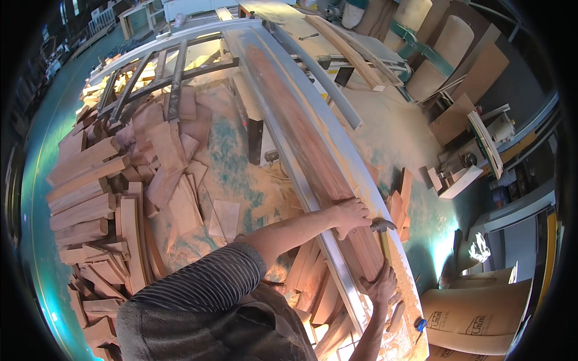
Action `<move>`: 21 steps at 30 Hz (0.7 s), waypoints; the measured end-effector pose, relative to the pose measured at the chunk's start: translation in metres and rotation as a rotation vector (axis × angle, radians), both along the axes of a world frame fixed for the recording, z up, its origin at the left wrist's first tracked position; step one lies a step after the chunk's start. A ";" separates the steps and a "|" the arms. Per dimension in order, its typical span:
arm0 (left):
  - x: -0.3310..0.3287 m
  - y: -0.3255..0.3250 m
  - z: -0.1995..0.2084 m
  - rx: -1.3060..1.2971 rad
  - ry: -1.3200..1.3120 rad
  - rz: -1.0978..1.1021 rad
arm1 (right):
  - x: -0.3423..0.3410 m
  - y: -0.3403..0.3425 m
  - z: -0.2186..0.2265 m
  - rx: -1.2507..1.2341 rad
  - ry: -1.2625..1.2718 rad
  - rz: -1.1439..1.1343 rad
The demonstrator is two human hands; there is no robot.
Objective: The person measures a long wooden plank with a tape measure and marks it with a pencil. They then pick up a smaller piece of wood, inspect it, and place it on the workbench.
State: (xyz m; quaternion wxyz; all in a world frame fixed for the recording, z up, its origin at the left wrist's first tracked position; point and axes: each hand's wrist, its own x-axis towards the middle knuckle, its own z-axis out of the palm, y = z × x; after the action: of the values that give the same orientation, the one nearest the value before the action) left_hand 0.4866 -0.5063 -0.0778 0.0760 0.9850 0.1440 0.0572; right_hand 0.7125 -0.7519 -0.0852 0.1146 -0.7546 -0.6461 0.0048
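Observation:
A long reddish wooden plank (301, 120) lies along a long metal saw table (283, 150) that runs from the far end toward me. My left hand (351, 215) presses flat on top of the plank near its close end. My right hand (383, 283) grips the plank's near end from the side, fingers curled over its edge. A dark rounded saw guard (383, 225) sits just right of my left hand, beside the plank. My striped sleeve (211, 277) reaches in from below.
A large heap of cut wooden boards (120, 192) covers the sawdust-strewn floor to the left. More offcuts (400, 201) stand right of the table. Curved plywood panels (445, 54) lean at back right. Paper sacks (475, 319) sit at lower right.

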 end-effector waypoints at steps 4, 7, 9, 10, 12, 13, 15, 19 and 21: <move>-0.002 0.002 -0.003 -0.024 -0.043 -0.007 | -0.005 0.000 0.001 -0.016 -0.029 -0.028; -0.003 0.004 -0.009 -0.025 -0.057 -0.031 | -0.009 -0.002 -0.002 0.001 -0.093 -0.036; -0.010 0.001 -0.010 -0.011 -0.085 -0.043 | -0.017 -0.005 -0.002 0.003 -0.124 -0.060; -0.013 -0.001 -0.010 -0.003 -0.092 -0.051 | -0.023 -0.006 0.001 -0.006 -0.125 -0.085; -0.017 -0.003 -0.020 0.024 -0.193 -0.041 | -0.031 -0.009 0.004 0.016 -0.210 -0.078; -0.020 -0.005 -0.024 0.036 -0.240 -0.034 | -0.036 -0.011 0.002 0.031 -0.243 -0.087; -0.026 -0.009 -0.027 0.064 -0.272 -0.032 | -0.047 -0.016 0.000 0.062 -0.309 -0.112; -0.040 -0.019 -0.018 0.097 -0.303 -0.054 | -0.058 -0.024 -0.003 0.161 -0.313 -0.097; -0.045 -0.021 -0.019 0.109 -0.331 -0.037 | -0.064 -0.025 -0.002 0.215 -0.345 -0.083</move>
State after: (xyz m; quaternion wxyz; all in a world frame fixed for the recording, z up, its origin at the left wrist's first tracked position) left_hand 0.4421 -0.5274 -0.0964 0.0461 0.9673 0.1082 0.2247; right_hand 0.6481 -0.7764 -0.0876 0.0825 -0.7537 -0.6211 -0.1983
